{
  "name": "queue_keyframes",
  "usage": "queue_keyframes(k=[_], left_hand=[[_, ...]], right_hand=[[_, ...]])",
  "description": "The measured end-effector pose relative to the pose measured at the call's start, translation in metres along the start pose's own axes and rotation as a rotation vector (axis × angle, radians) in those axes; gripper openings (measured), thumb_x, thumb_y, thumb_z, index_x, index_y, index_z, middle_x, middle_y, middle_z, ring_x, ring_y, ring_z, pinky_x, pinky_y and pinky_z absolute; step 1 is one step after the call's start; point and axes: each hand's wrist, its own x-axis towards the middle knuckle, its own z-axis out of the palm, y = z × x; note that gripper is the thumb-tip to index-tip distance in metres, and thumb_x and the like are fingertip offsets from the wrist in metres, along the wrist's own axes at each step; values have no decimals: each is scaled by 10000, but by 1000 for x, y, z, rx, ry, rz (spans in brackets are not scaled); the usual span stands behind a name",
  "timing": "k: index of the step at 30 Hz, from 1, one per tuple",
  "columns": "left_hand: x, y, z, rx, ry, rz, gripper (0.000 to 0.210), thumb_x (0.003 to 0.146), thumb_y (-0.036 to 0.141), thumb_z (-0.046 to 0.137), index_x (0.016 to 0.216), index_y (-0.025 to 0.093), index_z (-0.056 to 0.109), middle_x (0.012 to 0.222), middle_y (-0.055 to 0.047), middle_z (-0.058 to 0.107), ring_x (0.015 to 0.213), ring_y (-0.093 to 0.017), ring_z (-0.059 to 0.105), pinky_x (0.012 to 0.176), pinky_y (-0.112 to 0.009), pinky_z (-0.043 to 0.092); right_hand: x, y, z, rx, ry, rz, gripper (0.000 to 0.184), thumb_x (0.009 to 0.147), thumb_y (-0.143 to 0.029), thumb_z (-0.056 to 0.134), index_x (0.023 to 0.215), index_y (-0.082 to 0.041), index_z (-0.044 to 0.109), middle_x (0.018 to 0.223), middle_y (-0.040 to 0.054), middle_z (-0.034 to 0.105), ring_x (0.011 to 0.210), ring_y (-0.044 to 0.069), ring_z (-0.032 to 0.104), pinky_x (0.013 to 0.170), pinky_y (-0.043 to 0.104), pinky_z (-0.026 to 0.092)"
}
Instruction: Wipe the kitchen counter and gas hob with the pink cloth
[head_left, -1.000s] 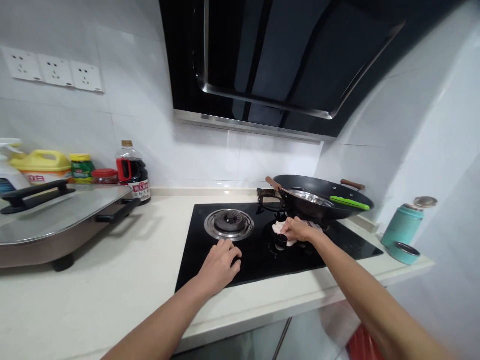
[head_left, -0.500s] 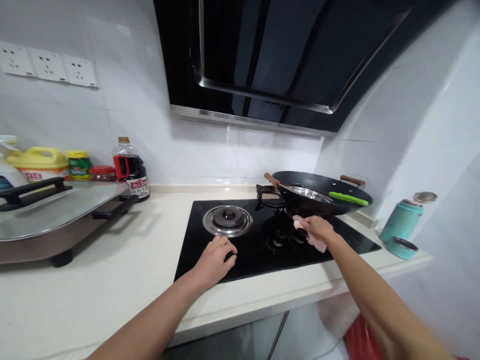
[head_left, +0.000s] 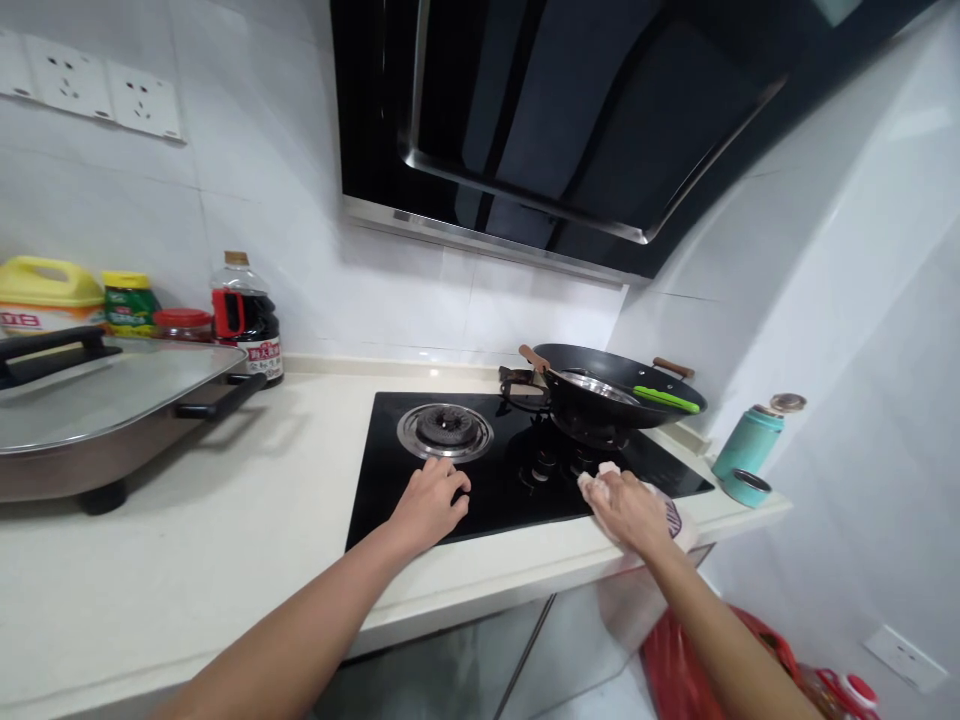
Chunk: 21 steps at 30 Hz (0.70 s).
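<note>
My right hand [head_left: 626, 510] presses a pale pinkish cloth [head_left: 681, 528] onto the front right of the black glass cooktop [head_left: 487, 505]. Part of the cloth bunches beyond my fingers, and a purple-striped end hangs toward the counter edge. Just past it are two black control knobs [head_left: 541, 466]. My left hand [head_left: 431, 507] holds nothing and rests on the cooktop in front of the left burner [head_left: 445, 430], its fingers loosely bent and thumb apart. Over the right burner sits a black wok [head_left: 630, 412] with wooden handles, a metal item and a green-handled utensil [head_left: 666, 400].
A lidded electric pan [head_left: 127, 420] occupies the left counter, before a soy sauce bottle [head_left: 251, 325] and several containers. A teal flask [head_left: 748, 442] and its cup [head_left: 746, 487] stand at right. The black range hood [head_left: 525, 120] slants overhead. A red bag [head_left: 675, 650] lies below.
My right hand has moved with the cloth from beside the knobs toward the cooktop's front edge. My left hand stays nearly in place. The view has shifted to the right.
</note>
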Motion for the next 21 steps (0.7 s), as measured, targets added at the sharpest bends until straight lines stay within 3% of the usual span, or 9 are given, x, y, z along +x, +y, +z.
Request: queue_keyframes(k=[3, 7, 10, 13, 17, 19, 21], left_hand=[[0, 5, -2, 1, -17, -21, 191, 937, 230, 548, 986, 218, 731, 1086, -85, 665, 1074, -282, 561, 906, -427, 444], [6, 4, -3, -104, -11, -106, 237, 946, 265, 506, 877, 226, 729, 1044, -76, 691, 1088, -292, 572, 910, -424, 439], [14, -3, -6, -377, 57, -219, 233, 906, 316, 521, 793, 218, 700, 930, -51, 718, 970, -252, 623, 875, -372, 462], [20, -11, -12, -697, 148, -332, 265, 844, 432, 559, 778, 209, 686, 808, -24, 702, 757, -203, 621, 737, -318, 478], [18, -17, -23, -901, 264, -467, 325, 757, 487, 606, 820, 189, 719, 812, -34, 713, 719, -191, 620, 658, -289, 467], [16, -18, -28, -908, 305, -537, 357, 764, 502, 599, 850, 182, 733, 829, -48, 721, 721, -189, 626, 625, -276, 451], [14, -17, -32, -876, 345, -573, 377, 793, 503, 576, 888, 180, 746, 857, -60, 727, 707, -181, 623, 604, -268, 441]], right_hand=[[-18, -39, -4, 60, 37, -10, 520, 1041, -609, 385, 1176, -221, 703, 1176, 143, 698, 1063, 270, 681, 863, 337, 447], [-39, -101, -10, 179, 27, -140, 480, 1022, -597, 436, 1135, -223, 714, 1154, 118, 716, 1005, 251, 687, 843, 328, 436], [-56, -144, -13, 318, 19, -257, 365, 981, -524, 523, 1073, -228, 716, 1068, 88, 732, 942, 234, 674, 827, 325, 423], [-63, -182, -13, 621, -29, -313, 275, 918, -497, 595, 907, -237, 683, 899, 28, 716, 848, 202, 629, 770, 305, 414], [-33, -218, -15, 1112, -17, -251, 322, 880, -549, 596, 798, -238, 597, 746, -22, 632, 735, 168, 550, 662, 272, 421], [-2, -224, -22, 1101, 91, -198, 340, 898, -576, 567, 864, -242, 620, 809, -16, 661, 777, 171, 572, 689, 270, 453], [32, -220, -30, 928, 166, -113, 354, 943, -576, 509, 998, -256, 652, 956, -4, 705, 878, 175, 619, 781, 271, 488]])
